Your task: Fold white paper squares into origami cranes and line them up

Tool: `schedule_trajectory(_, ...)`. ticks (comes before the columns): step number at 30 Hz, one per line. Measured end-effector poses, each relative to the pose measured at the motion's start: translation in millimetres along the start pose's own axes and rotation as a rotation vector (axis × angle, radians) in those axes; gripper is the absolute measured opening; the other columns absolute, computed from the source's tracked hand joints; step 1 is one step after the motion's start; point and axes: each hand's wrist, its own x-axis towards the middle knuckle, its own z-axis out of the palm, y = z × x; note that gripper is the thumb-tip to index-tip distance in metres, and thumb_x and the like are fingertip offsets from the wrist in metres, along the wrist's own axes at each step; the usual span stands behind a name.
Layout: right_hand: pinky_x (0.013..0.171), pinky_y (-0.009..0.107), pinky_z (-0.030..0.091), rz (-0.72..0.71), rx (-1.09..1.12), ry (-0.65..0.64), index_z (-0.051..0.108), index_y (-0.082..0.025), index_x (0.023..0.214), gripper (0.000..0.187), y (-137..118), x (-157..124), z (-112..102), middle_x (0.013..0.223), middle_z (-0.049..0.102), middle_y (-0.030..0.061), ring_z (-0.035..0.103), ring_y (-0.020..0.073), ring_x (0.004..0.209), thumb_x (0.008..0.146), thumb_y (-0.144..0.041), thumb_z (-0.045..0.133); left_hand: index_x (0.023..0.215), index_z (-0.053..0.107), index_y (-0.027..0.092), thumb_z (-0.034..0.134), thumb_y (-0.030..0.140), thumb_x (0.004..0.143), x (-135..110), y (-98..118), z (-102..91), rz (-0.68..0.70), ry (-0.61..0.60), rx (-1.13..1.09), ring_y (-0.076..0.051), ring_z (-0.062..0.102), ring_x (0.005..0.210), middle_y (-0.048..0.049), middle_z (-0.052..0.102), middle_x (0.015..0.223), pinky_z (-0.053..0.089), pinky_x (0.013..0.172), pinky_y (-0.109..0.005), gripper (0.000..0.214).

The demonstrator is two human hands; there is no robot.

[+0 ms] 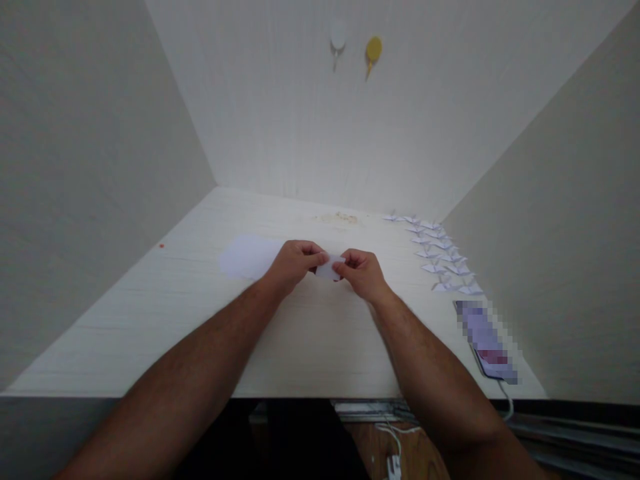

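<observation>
Both of my hands meet over the middle of the pale wooden table (150, 333). My left hand (295, 262) and my right hand (363, 272) each pinch one end of a small folded piece of white paper (330, 269), held just above the tabletop. Fingers of both hands are curled closed on it. A flat sheet of pale paper (247, 257) lies on the table just left of my left hand.
Several small folded paper cranes (443, 257) stand in rows at the right rear of the table. A phone (487, 343) with a white cable lies near the right front edge. Two hooks, white (338, 40) and yellow (373, 52), hang on the back wall.
</observation>
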Motion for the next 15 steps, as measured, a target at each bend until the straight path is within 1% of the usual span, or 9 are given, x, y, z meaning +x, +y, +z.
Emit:
schedule_trajectory(3, 0.047, 0.022, 0.043, 0.032, 0.037, -0.007, 0.060, -0.018, 0.062, 0.021, -0.3, 0.8, 0.6, 0.053, 0.063, -0.0015, 0.057, 0.0110, 0.048, 0.067, -0.034, 0.073, 0.062, 0.066, 0.013, 0.072, 0.029, 0.063, 0.0, -0.4, 1.5, 0.001, 0.007, 0.002, -0.011, 0.054, 0.051, -0.0012, 0.061, 0.055, 0.044, 0.054, -0.026, 0.017)
schedule_trajectory(6, 0.045, 0.022, 0.043, 0.067, 0.089, -0.008, 0.059, -0.018, 0.060, 0.020, 0.2, 1.2, 2.4, 0.051, 0.062, -0.0020, 0.056, 0.0108, 0.046, 0.066, -0.032, 0.072, 0.059, 0.064, 0.014, 0.069, 0.030, 0.065, -1.0, -1.0, 3.3, 0.014, 0.012, 0.036, -0.011, 0.051, 0.049, -0.0002, 0.058, 0.052, 0.041, 0.051, -0.025, 0.018)
schedule_trajectory(9, 0.045, 0.022, 0.043, 0.074, 0.114, -0.005, 0.059, -0.018, 0.058, 0.017, 1.3, 2.0, 4.0, 0.051, 0.061, -0.0024, 0.055, 0.0104, 0.046, 0.065, -0.029, 0.071, 0.055, 0.061, 0.015, 0.066, 0.032, 0.069, -1.9, -0.8, 5.2, 0.030, 0.023, 0.077, -0.010, 0.048, 0.047, 0.0006, 0.053, 0.048, 0.038, 0.049, -0.024, 0.023)
schedule_trajectory(11, 0.045, 0.021, 0.043, 0.076, 0.125, 0.006, 0.059, -0.018, 0.058, 0.016, 2.2, 2.7, 4.2, 0.050, 0.061, -0.0028, 0.055, 0.0099, 0.045, 0.064, -0.027, 0.070, 0.055, 0.060, 0.015, 0.065, 0.033, 0.070, -1.7, -0.7, 5.9, 0.030, 0.032, 0.089, -0.011, 0.049, 0.048, 0.0003, 0.053, 0.048, 0.038, 0.049, -0.024, 0.024)
schedule_trajectory(13, 0.044, 0.021, 0.042, 0.083, 0.144, 0.023, 0.059, -0.018, 0.057, 0.016, 3.2, 3.5, 3.9, 0.049, 0.060, -0.0030, 0.053, 0.0094, 0.044, 0.063, -0.027, 0.070, 0.056, 0.061, 0.015, 0.062, 0.032, 0.071, -0.7, -0.8, 5.8, 0.004, 0.036, 0.037, -0.012, 0.052, 0.050, -0.0014, 0.057, 0.052, 0.041, 0.049, -0.025, 0.023)
schedule_trajectory(15, 0.043, 0.021, 0.041, 0.091, 0.159, 0.041, 0.059, -0.018, 0.057, 0.016, 4.4, 4.1, 3.3, 0.047, 0.059, -0.0031, 0.052, 0.0093, 0.043, 0.062, -0.027, 0.070, 0.059, 0.062, 0.014, 0.055, 0.035, 0.073, 0.4, -1.2, 5.1, -0.042, 0.024, -0.070, -0.014, 0.056, 0.053, -0.0042, 0.061, 0.058, 0.043, 0.050, -0.027, 0.026)
